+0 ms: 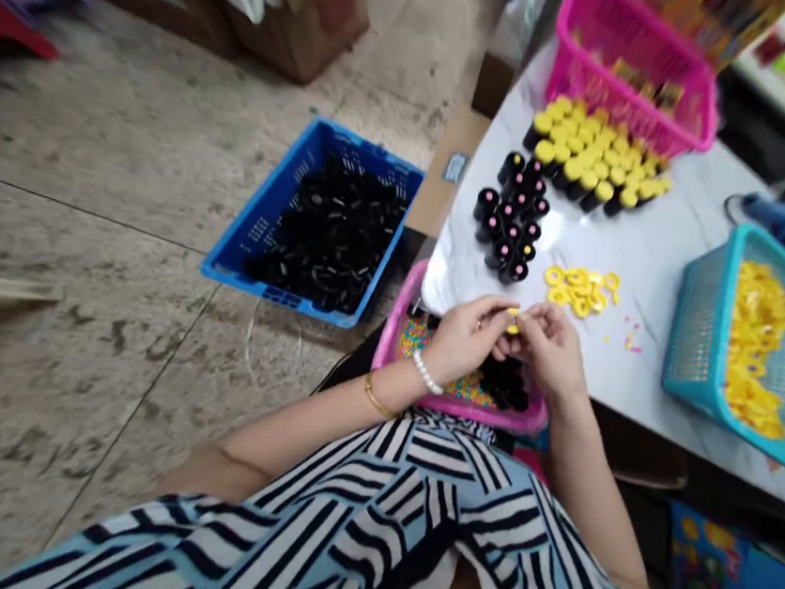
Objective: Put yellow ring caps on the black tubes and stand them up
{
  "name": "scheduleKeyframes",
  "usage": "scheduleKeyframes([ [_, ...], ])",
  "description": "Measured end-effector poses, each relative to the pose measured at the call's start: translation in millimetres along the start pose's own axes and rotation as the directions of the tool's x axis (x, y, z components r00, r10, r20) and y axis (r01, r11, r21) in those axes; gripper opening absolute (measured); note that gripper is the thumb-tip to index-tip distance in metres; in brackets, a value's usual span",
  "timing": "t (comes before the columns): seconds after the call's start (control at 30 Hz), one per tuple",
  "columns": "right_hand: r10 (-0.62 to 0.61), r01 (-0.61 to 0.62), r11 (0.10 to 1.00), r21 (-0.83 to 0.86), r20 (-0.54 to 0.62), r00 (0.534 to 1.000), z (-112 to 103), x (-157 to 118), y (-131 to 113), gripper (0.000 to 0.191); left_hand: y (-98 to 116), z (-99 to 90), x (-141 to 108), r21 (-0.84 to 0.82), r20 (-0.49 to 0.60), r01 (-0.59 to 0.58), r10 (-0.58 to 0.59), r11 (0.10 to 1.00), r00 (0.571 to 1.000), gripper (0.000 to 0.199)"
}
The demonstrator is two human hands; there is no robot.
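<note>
A small yellow ring-like piece point(513, 322) is pinched between my left hand point(465, 341) and my right hand point(552, 352), both with fingers closed on it. Any part beneath it is hidden by my fingers. Below my hands is a pink basket point(384, 355) holding small coloured beads point(416, 335) and black pieces point(504, 385). Just beyond my hands, loose yellow rings point(581, 290) lie on the white table. Behind them stand several black cylinders with pink or yellow dots on top point(509, 221), and a block of black cylinders with yellow caps point(593, 155).
Right on the table, a teal basket point(701, 320) holds yellow rings point(759, 346). A pink basket point(639, 58) stands at the back. On the floor at left, a blue crate point(258, 232) holds black parts point(335, 231). Cardboard boxes point(317, 21) lie farther off.
</note>
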State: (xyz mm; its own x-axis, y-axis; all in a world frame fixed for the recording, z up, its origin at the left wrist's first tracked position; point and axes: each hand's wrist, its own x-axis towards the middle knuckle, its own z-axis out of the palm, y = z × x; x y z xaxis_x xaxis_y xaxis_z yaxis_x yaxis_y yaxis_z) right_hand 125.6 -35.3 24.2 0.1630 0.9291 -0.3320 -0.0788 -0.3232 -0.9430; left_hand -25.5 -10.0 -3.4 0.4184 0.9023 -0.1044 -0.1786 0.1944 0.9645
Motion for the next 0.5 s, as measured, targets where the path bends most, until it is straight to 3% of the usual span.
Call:
scheduleKeyframes([
  [0.1,-0.016,0.016,1.000,-0.004,-0.020,1.000,-7.6,-4.9,5.2,0.031,-5.5,-10.8,-0.8,0.291,0.038,-0.272,0.273,0.917,0.961,0.037],
  [0.2,-0.027,0.028,0.999,-0.026,0.027,0.999,-24.0,-10.4,4.0,0.028,-6.0,-17.5,-0.2,0.513,0.138,-0.493,0.499,0.703,0.855,0.028],
  [0.3,-0.023,0.027,0.998,-0.051,0.078,0.997,-41.6,-8.5,0.3,0.026,-7.5,-16.8,1.4,0.579,0.213,-0.560,0.553,0.593,0.805,0.031],
  [0.4,-0.011,0.021,0.998,-0.056,0.166,0.986,-50.3,3.4,-6.2,0.022,-7.2,-13.3,3.9,0.615,0.215,-0.536,0.531,0.579,0.820,0.028],
  [0.5,0.048,-0.024,0.996,-0.084,0.294,0.955,-44.0,16.6,-17.9,0.029,-3.0,-12.1,6.2,0.623,0.210,-0.509,0.499,0.595,0.841,0.022],
])
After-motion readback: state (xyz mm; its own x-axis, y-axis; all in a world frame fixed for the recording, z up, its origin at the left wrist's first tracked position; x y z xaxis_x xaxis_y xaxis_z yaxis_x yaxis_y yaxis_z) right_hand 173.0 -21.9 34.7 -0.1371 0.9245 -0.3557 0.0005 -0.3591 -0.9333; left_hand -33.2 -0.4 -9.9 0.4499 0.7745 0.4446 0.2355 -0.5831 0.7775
